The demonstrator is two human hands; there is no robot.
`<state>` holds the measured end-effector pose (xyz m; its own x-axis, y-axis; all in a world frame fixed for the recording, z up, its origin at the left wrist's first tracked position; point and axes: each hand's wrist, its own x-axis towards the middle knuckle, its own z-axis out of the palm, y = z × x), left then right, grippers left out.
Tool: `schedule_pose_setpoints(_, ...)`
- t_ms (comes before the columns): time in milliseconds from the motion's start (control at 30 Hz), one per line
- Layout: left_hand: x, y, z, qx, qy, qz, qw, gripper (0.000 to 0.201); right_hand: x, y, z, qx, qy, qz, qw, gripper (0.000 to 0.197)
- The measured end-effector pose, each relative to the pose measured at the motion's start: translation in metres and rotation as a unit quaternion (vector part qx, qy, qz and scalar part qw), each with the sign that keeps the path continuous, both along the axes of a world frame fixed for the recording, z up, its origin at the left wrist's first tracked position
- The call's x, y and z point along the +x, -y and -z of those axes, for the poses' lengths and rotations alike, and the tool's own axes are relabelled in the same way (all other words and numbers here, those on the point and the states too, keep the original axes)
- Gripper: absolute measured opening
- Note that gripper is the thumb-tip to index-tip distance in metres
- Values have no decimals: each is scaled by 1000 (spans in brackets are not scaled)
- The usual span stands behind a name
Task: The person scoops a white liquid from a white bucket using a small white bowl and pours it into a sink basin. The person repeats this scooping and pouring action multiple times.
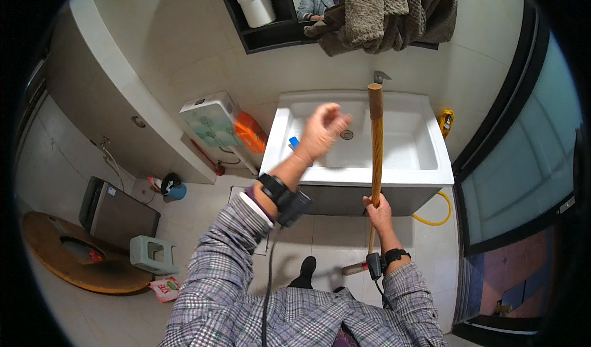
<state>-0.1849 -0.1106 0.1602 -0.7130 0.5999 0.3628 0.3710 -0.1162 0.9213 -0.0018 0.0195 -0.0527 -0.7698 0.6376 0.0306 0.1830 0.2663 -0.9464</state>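
My right hand [378,213] is wrapped round a long wooden pole [377,144], which stands nearly upright in front of the white sink [440,173]. The pole's top end rises over the basin, close to the tap. Down by the floor, a reddish-grey head [354,269] shows near my foot and seems to belong to the pole; its kind is unclear. My left hand [326,130] hovers over the left half of the basin, a little blurred, its fingers loosely bent and apart, with nothing in it. Beneath that wrist lies a small blue-ended item [294,142], partly covered.
A dark-framed glass door [523,168] borders the right side. Grey-brown towels [381,15] hang above the sink beside a dark shelf [271,39]. Leftward are an orange container [250,133], a small plastic stool [152,255] and a round wooden board [55,255]. A yellow hose [448,211] curls on the floor.
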Motion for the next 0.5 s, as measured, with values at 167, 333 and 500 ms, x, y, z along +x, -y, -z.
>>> schedule_pose_setpoints(167, -115, 30, -51, -33, -54, -213, 975, 69, -28, -6, -2, 46, 0, 5, 999, 20)
schedule_pose_setpoints(333, -189, 40, -88, 19, -61, -233, 970, 55, -53, 5, -8, 108, 4, 68, 992, 27)
schedule_pose_setpoints(500, -193, 11, -42, 25, -31, -45, 998, 48, -84, 9, -16, 191, -9, 120, 974, 25)
